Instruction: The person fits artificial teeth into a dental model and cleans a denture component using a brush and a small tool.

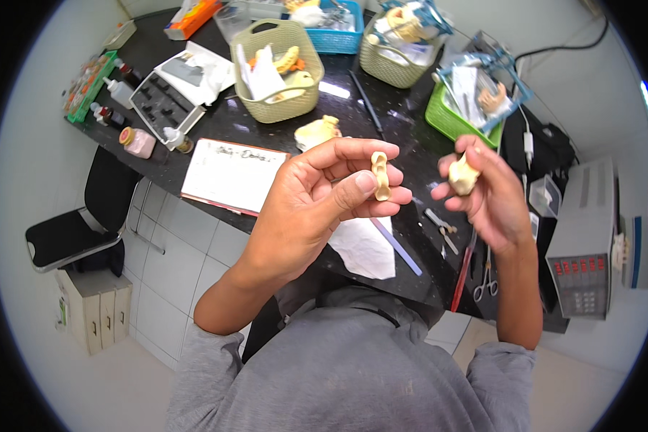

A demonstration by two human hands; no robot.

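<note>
Above the near part of the dark desk, my left hand pinches a small cream dental bridge between thumb and fingers. Its hollow side with several rounded pits shows. To the right, my right hand grips a cream plaster dental model piece with the fingertips. The two pieces are held apart, both off the desk. A larger cream plaster model lies on the desk just beyond my left hand.
Under my hands lie a white paper towel, a purple strip, a red-handled tool and scissor-handled forceps. A notepad sits left. Farther back stand a beige basket, a green basket and small bottles. A grey machine is right.
</note>
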